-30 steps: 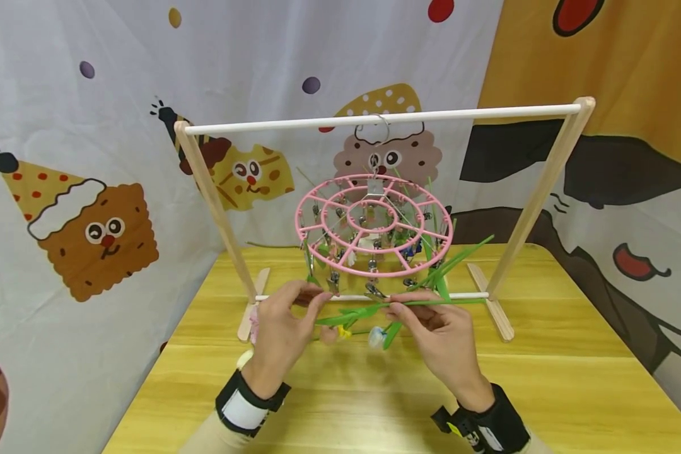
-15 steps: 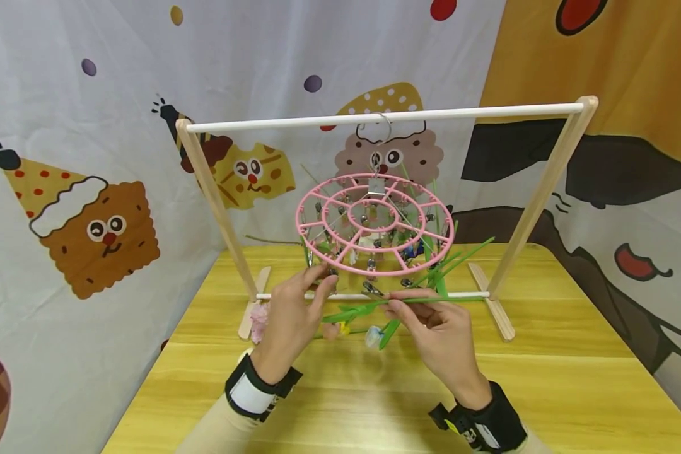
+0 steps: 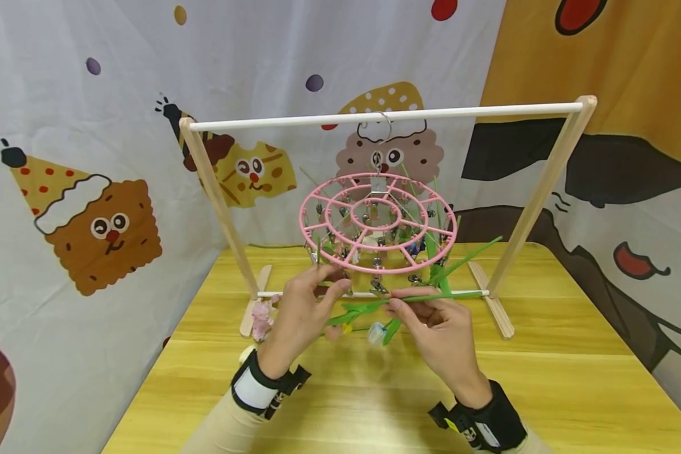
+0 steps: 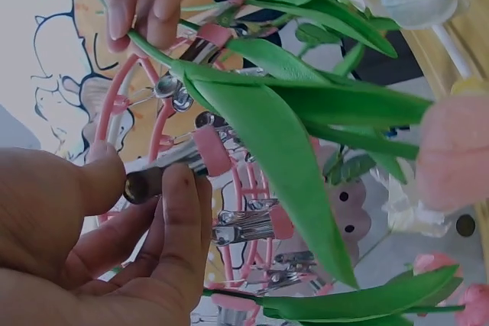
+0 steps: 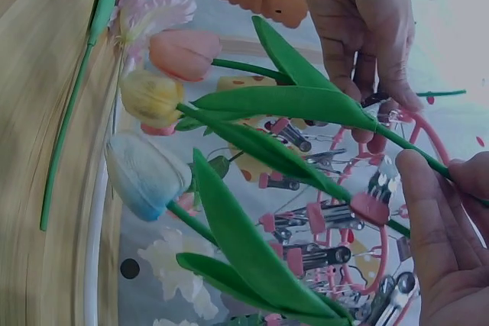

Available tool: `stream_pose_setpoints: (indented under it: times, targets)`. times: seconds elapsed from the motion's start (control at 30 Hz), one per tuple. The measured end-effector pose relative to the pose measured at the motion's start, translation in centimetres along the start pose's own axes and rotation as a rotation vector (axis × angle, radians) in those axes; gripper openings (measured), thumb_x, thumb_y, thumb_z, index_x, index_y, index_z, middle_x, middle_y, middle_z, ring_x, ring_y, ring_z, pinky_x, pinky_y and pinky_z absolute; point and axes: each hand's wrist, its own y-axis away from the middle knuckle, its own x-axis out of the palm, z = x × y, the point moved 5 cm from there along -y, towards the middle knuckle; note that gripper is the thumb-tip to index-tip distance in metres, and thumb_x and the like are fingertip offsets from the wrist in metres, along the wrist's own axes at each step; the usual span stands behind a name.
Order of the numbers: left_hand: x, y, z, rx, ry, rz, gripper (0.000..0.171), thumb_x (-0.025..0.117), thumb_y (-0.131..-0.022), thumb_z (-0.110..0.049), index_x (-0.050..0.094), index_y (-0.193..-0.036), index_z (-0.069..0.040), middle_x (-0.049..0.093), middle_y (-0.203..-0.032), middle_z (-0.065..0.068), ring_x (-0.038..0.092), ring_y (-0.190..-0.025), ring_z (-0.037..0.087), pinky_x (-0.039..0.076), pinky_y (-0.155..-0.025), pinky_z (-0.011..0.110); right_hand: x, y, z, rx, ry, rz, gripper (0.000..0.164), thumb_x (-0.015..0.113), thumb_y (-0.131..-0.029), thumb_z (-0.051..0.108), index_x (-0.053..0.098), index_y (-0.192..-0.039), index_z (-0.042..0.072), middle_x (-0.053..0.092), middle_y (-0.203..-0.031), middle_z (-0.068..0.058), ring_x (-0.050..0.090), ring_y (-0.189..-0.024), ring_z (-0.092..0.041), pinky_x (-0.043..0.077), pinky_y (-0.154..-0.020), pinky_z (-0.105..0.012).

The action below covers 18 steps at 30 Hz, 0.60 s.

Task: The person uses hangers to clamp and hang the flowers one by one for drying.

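Observation:
A round pink clip hanger [image 3: 376, 271] hangs by its hook, with several metal clips below it. My left hand [image 3: 306, 309] pinches one metal clip [image 4: 172, 166] with pink tips between thumb and fingers, at the hanger's near left side. My right hand [image 3: 444, 331] pinches the green stem [image 5: 412, 146] of an artificial tulip near its end. That tulip lies sideways, its peach bloom [image 5: 185, 55] and long leaves [image 4: 260, 143] pointing left. Close by, a yellow tulip [image 5: 151, 97] and a pale blue-white tulip [image 5: 145, 177] hang from the hanger, blooms down.
A white rod [image 3: 295, 121] on two wooden posts [image 3: 545, 189] carries the hanger. A lower white bar [image 3: 471, 294] joins the posts close to the wooden table [image 3: 397, 391]. Pink ruffled flowers [image 3: 261, 318] lie by the left foot.
My left hand has moved right and slightly up, from beside the tulip's leaves to the clip it now pinches. My right hand stays nearly still, holding the stem.

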Motion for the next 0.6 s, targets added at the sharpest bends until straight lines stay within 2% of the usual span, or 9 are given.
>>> stream_pose_setpoints:
  times: [0.13,0.27,0.4,0.6]
  targets:
    - [0.33,0.07,0.08,-0.043,0.059,0.039,0.019,0.084,-0.107,-0.016,0.085,-0.125,-0.010,0.088,-0.119,0.008,0.085,-0.110,0.025,0.072,-0.093,0.033,0.10,-0.05,0.06,0.006,-0.002,0.003,0.028,0.078,-0.104,-0.014,0.084,-0.127,0.000,0.087,-0.111,-0.020,0.088,-0.093,-0.008,0.068,-0.070,-0.025]
    - [0.62,0.14,0.03,-0.066,0.095,0.041,0.016,0.086,-0.105,-0.016,0.085,-0.120,-0.011,0.088,-0.118,0.007,0.086,-0.109,0.025,0.072,-0.096,0.034,0.25,-0.02,0.01,0.012,-0.038,0.012,0.029,0.078,-0.103,-0.015,0.084,-0.128,-0.001,0.085,-0.115,-0.023,0.089,-0.096,-0.014,0.072,-0.077,-0.030]
    - [0.82,0.23,-0.30,-0.060,0.107,0.022,0.011,0.088,-0.104,-0.016,0.085,-0.114,-0.012,0.088,-0.113,0.006,0.087,-0.104,0.024,0.072,-0.095,0.034,0.37,-0.08,-0.02,0.036,-0.061,0.021,0.029,0.078,-0.104,-0.015,0.084,-0.128,0.000,0.086,-0.114,-0.022,0.090,-0.097,-0.016,0.073,-0.083,-0.033]
    - [1.08,0.37,-0.70,-0.032,0.084,-0.024,0.010,0.090,-0.105,-0.018,0.084,-0.110,-0.013,0.088,-0.110,0.004,0.086,-0.099,0.019,0.072,-0.091,0.032,0.56,-0.02,0.00,0.032,-0.070,0.017,0.029,0.078,-0.104,-0.014,0.085,-0.128,0.001,0.087,-0.109,-0.024,0.090,-0.096,-0.015,0.073,-0.084,-0.032]
